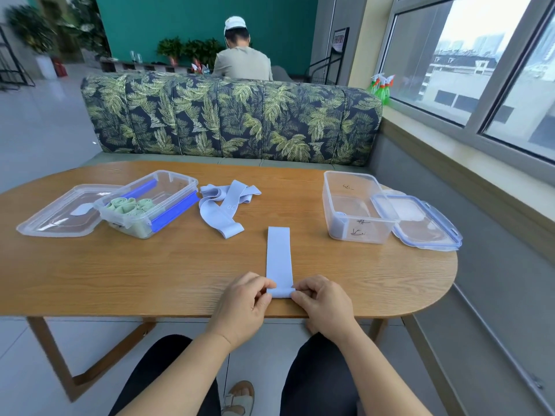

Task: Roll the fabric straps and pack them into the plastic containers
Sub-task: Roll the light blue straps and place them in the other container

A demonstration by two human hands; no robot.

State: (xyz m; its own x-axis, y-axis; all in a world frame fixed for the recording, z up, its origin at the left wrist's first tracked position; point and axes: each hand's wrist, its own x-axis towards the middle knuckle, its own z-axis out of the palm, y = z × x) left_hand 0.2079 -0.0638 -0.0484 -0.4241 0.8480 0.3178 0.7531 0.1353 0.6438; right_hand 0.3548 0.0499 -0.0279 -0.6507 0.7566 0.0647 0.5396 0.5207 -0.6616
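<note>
A pale blue fabric strap (278,256) lies flat on the wooden table (150,265), running away from me, its near end folded over. My left hand (243,304) pinches that near end on the left and my right hand (322,301) pinches it on the right. A loose heap of more pale blue straps (223,205) lies behind. The left plastic container (150,202) holds several rolled green straps. At the right, the clear container (357,208) has one blue roll in its near left corner.
A clear lid (60,214) lies left of the green-strap container and a blue-clipped lid (420,220) leans by the right one. A leaf-print sofa (231,118) backs the table, with a person sitting beyond it. Window sill and wall run along the right.
</note>
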